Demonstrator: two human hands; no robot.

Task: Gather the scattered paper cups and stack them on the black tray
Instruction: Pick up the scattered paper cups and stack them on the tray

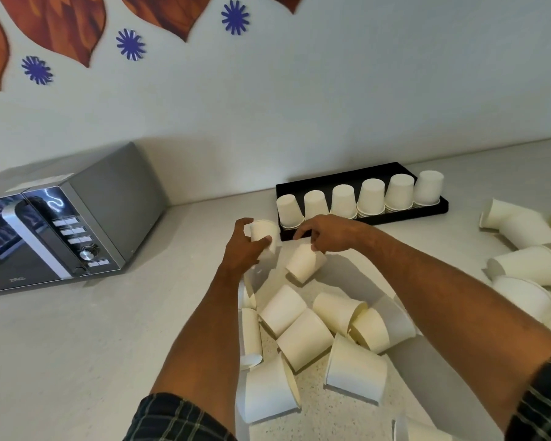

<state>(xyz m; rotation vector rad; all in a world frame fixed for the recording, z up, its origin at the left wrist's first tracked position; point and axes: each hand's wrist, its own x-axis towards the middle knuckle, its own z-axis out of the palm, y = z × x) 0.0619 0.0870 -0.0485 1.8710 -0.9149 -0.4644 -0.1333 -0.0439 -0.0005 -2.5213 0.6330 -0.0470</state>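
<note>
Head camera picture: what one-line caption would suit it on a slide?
Left hand gripping one paper cup, right hand on another, near six stacks on the black tray.

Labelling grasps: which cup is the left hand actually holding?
The upside-down paper cup just left of the black tray; left hand grips it. The right hand only touches another tilted cup.

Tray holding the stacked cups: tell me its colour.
Black. The tray shows best in the head view, behind the white cups standing upside down on it.
</note>
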